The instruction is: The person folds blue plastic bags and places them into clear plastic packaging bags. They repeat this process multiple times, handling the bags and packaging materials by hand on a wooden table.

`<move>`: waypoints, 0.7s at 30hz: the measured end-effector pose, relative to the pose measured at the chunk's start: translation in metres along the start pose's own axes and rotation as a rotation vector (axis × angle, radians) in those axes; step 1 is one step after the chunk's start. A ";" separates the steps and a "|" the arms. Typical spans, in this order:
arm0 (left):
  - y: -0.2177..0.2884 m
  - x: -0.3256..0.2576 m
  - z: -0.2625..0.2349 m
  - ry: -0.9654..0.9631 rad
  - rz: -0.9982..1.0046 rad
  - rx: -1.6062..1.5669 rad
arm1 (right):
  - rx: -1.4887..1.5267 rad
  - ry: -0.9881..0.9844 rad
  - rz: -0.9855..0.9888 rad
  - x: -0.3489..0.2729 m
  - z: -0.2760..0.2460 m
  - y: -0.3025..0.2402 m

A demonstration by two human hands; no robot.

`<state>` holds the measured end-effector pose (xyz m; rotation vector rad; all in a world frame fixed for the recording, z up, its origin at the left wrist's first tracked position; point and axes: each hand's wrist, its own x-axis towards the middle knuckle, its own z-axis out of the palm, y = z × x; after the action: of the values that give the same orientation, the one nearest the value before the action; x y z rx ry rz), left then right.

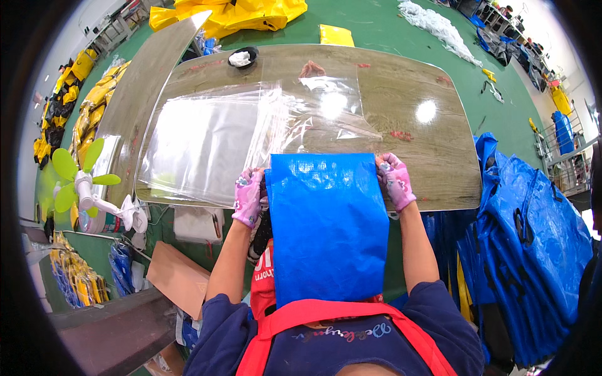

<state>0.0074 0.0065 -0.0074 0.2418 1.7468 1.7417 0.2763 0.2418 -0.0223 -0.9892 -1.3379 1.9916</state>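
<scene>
A folded sheet of blue glossy tarpaulin-like material [327, 229] hangs from the near table edge down toward my lap. My left hand [249, 193], in a pink patterned fingerless-looking glove, is closed on its upper left corner. The upper right corner is pinched in my right hand [394, 178], gloved the same way. Some fingers are hidden behind the sheet. Beyond it, clear plastic bags [207, 138] lie in a flat stack on the wood-patterned table [414, 169], and a further clear bag [342, 100] spreads to their right.
A black bowl [251, 55] with white stuff stands at the far table edge. A green-bladed fan [83, 182] is at the left, above a cardboard box [177, 272]. Large blue bags [533, 232] are piled at the right. Yellow bags [238, 15] lie on the green floor beyond.
</scene>
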 end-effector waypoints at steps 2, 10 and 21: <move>-0.024 0.013 -0.013 0.021 0.179 0.100 | -0.017 0.052 -0.037 -0.005 0.024 -0.009; 0.014 0.004 0.018 -0.029 0.074 -0.155 | 0.017 0.088 -0.024 0.001 0.025 -0.018; 0.019 0.000 0.022 0.096 0.208 -0.096 | -0.153 0.346 -0.376 0.002 0.036 0.005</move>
<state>0.0136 0.0270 0.0126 0.3119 1.7522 2.0100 0.2459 0.2219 -0.0192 -1.0079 -1.3739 1.3883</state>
